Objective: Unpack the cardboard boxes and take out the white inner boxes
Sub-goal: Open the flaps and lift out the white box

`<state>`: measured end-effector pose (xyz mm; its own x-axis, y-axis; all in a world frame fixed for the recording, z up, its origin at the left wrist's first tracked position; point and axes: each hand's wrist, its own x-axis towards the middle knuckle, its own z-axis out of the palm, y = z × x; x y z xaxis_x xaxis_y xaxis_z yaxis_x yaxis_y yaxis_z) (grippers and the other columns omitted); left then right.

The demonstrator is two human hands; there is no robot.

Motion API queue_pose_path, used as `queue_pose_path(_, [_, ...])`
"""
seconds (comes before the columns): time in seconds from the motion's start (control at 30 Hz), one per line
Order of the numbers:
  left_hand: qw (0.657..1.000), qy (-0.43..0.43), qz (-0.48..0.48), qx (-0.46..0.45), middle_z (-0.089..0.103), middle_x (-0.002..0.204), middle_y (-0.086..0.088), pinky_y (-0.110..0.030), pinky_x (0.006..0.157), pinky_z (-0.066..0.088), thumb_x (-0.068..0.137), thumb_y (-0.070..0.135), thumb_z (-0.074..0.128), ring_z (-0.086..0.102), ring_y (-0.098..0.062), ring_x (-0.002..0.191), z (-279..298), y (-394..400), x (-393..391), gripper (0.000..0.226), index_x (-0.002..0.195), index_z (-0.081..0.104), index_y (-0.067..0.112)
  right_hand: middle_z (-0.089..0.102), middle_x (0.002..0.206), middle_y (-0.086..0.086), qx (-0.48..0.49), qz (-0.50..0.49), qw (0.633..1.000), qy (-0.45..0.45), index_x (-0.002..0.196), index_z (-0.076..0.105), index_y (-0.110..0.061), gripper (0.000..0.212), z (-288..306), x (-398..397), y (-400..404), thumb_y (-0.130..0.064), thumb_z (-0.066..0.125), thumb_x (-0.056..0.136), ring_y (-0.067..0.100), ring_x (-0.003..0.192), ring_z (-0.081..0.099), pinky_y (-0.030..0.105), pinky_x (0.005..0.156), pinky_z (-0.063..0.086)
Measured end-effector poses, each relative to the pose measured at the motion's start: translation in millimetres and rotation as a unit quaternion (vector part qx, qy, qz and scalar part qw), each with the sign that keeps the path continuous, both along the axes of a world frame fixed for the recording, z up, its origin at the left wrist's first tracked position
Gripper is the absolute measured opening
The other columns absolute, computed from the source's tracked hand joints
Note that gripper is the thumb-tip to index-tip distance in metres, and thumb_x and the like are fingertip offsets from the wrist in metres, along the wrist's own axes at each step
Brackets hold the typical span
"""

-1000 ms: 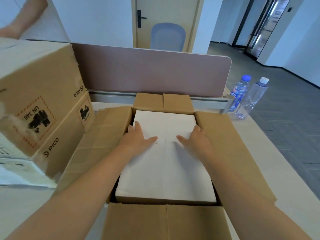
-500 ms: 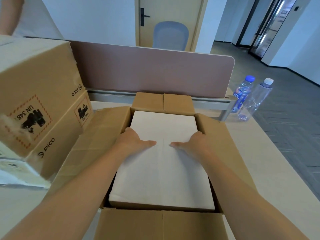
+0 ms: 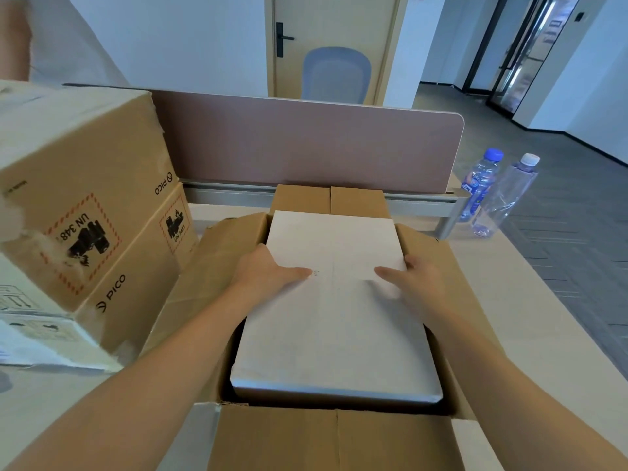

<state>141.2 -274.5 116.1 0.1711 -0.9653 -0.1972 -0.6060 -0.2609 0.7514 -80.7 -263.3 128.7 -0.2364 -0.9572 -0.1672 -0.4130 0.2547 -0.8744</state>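
An open cardboard box (image 3: 217, 266) sits on the desk in front of me with all its flaps folded out. Inside it a white inner box (image 3: 336, 328) has risen above the carton's rim, its near edge clear of the opening. My left hand (image 3: 268, 273) grips the white box's left side with the thumb across its top. On the opposite side my right hand (image 3: 411, 280) holds the right edge the same way, thumb on top. The fingers of both hands are hidden down the sides.
Two stacked PICO cardboard boxes (image 3: 85, 205) stand at the left, close to the open flap. A pink desk divider (image 3: 306, 144) runs behind. Two water bottles (image 3: 492, 192) stand at the desk's far right corner. A person's arm (image 3: 13, 39) shows at top left.
Both hands have slid from flat on the lid outward to the box's sides and gripped it. The white inner box has lifted up out of the carton.
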Motion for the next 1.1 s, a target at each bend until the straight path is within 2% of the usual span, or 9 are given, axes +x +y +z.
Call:
queue_pose_path(0.2, [0.991, 0.117, 0.01, -0.069, 0.061, 0.098, 0.004, -0.028, 0.072, 0.045, 0.073, 0.03, 0.077, 0.058, -0.017, 0.089, 6, 8, 11, 0.035, 0.1, 0.056, 0.019, 0.069, 0.101, 0.019, -0.002, -0.002, 0.985, -0.173, 0.098, 0.067, 0.001, 0.021, 5, -9, 9, -0.007, 0.066, 0.079, 0.036, 0.092, 0.065, 0.044, 0.083, 0.052])
queue_pose_path(0.37, [0.955, 0.289, 0.002, -0.066, 0.063, 0.087, 0.008, -0.011, 0.048, 0.048, 0.083, 0.003, 0.065, 0.064, 0.001, 0.061, 16, 20, 14, 0.024, 0.099, 0.056, 0.017, 0.069, 0.099, 0.006, -0.017, 0.043, 0.965, -0.259, 0.111, 0.063, -0.011, 0.031, 4, -15, 14, 0.001, 0.055, 0.083, 0.023, 0.083, 0.066, 0.026, 0.061, 0.053])
queue_pose_path(0.47, [0.936, 0.35, -0.035, -0.026, 0.066, 0.098, 0.006, -0.021, 0.059, 0.054, 0.086, -0.001, 0.057, 0.068, -0.006, 0.077, 22, 27, 19, 0.032, 0.105, 0.056, 0.024, 0.067, 0.101, -0.003, -0.012, 0.082, 0.96, -0.268, 0.114, 0.055, -0.026, 0.038, 6, -17, 16, -0.001, 0.053, 0.085, 0.02, 0.087, 0.065, 0.026, 0.062, 0.053])
queue_pose_path(0.53, [0.927, 0.37, -0.063, -0.009, 0.065, 0.108, 0.003, -0.033, 0.072, 0.054, 0.087, -0.002, 0.054, 0.065, -0.018, 0.094, 23, 30, 22, 0.041, 0.112, 0.052, 0.03, 0.063, 0.1, -0.008, -0.002, 0.103, 0.956, -0.273, 0.114, 0.048, -0.031, 0.04, 10, -17, 16, -0.002, 0.052, 0.087, 0.019, 0.089, 0.062, 0.028, 0.065, 0.05])
queue_pose_path(0.67, [0.921, 0.372, -0.111, -0.001, 0.061, 0.111, 0.006, -0.033, 0.071, 0.053, 0.086, -0.003, 0.054, 0.062, -0.019, 0.099, 31, 34, 28, 0.055, 0.121, 0.042, 0.038, 0.06, 0.095, -0.012, 0.008, 0.111, 0.951, -0.289, 0.108, 0.045, -0.033, 0.038, 17, -17, 18, -0.002, 0.051, 0.088, 0.015, 0.085, 0.061, 0.026, 0.061, 0.051])
queue_pose_path(0.77, [0.927, 0.355, -0.123, -0.013, 0.057, 0.123, 0.002, -0.04, 0.081, 0.053, 0.081, 0.002, 0.064, 0.058, -0.022, 0.108, 37, 35, 31, 0.071, 0.136, 0.033, 0.035, 0.064, 0.108, 0.002, -0.017, 0.097, 0.961, -0.259, 0.123, 0.05, -0.021, 0.048, 20, -14, 20, -0.001, 0.061, 0.08, 0.024, 0.094, 0.063, 0.029, 0.065, 0.054])
queue_pose_path(0.87, [0.933, 0.341, -0.11, -0.041, 0.056, 0.124, 0.003, -0.043, 0.083, 0.052, 0.056, 0.022, 0.079, 0.058, -0.022, 0.109, 42, 36, 31, 0.095, 0.138, 0.032, 0.031, 0.064, 0.112, 0.01, -0.027, 0.071, 0.966, -0.246, 0.125, 0.049, -0.01, 0.056, 23, -10, 18, -0.006, 0.071, 0.073, 0.028, 0.094, 0.064, 0.033, 0.066, 0.052])
queue_pose_path(1.0, [0.934, 0.343, -0.065, -0.071, 0.059, 0.109, 0.006, -0.031, 0.067, 0.051, 0.077, 0.003, 0.068, 0.06, -0.017, 0.097, 53, 37, 28, 0.065, 0.13, 0.038, 0.025, 0.067, 0.095, 0.011, -0.019, 0.062, 0.965, -0.255, 0.114, 0.056, 0.0, 0.045, 33, -8, 17, -0.007, 0.072, 0.072, 0.024, 0.073, 0.064, 0.029, 0.062, 0.051])
queue_pose_path(1.1, [0.927, 0.365, -0.046, -0.073, 0.059, 0.108, 0.004, -0.034, 0.07, 0.051, 0.08, -0.003, 0.061, 0.06, -0.02, 0.097, 54, 40, 27, 0.056, 0.125, 0.041, 0.025, 0.066, 0.106, 0.013, -0.032, 0.075, 0.965, -0.25, 0.117, 0.053, -0.003, 0.057, 36, -8, 20, -0.009, 0.076, 0.064, 0.025, 0.079, 0.064, 0.029, 0.061, 0.05])
